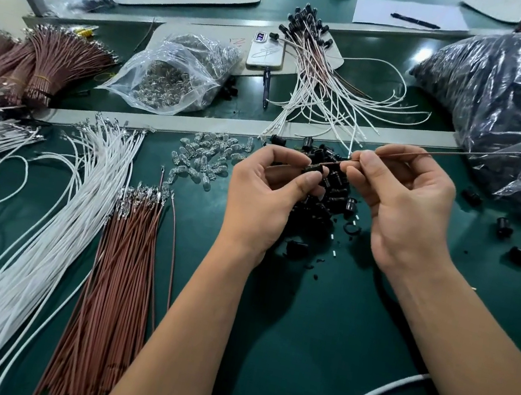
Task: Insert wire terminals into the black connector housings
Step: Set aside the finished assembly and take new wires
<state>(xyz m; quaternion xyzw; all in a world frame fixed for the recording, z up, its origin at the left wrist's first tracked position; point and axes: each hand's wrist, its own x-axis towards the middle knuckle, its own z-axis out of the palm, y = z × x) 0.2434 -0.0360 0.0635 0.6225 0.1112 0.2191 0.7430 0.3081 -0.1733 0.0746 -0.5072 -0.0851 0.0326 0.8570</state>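
Left hand (264,194) first — thumb and forefinger curl in tight, pinching a small black connector housing (315,168) at the fingertips, the other fingers folded loosely beneath. Right hand (405,205) meets it from the other side: thumb and forefinger nip a brown wire (440,155) close to its near end, and that end sits right at the mouth of the housing. Whether the terminal is already inside, the fingers hide that. The wire's free length runs up and away to the right, past the knuckles.

Directly under both hands lies a heap of loose black housings (320,208) on the green table (313,346) — a few strays are scattered to the right. Just left of the heap, a scatter of clear glass bulbs (201,159). Further left, a sheaf of brown wires (122,260) with metal terminals, and beside it a broad fan of white wires (48,229). Beyond the hands, finished white-and-brown leads (315,78) with black ends, a phone (265,53), and a clear bag of bulbs (172,77). Far right, big plastic sacks of black parts (515,89).
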